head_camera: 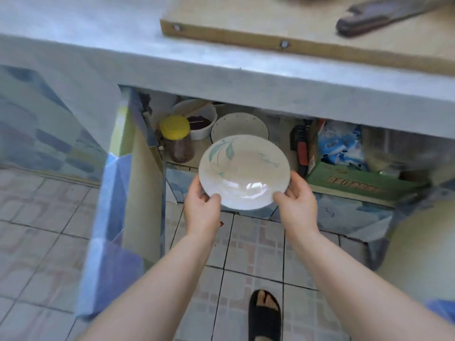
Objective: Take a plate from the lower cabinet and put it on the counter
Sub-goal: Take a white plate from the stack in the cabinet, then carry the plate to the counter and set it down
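Note:
A white plate (243, 171) with a teal leaf print is held in the air in front of the open lower cabinet (278, 139), below the grey counter (172, 67). My left hand (202, 205) grips its lower left rim and my right hand (296, 200) grips its lower right rim, thumbs on top. A second white dotted plate (240, 125) lies on the cabinet shelf behind it.
On the shelf stand a yellow-lidded jar (177, 139), a white tub (197, 119), a green carton (357, 180) and blue packets (342, 146). The cabinet door (115, 193) hangs open at left. A wooden board (283, 23) with a knife (384, 16) lies on the counter. My sandalled foot (264, 313) is on the tiled floor.

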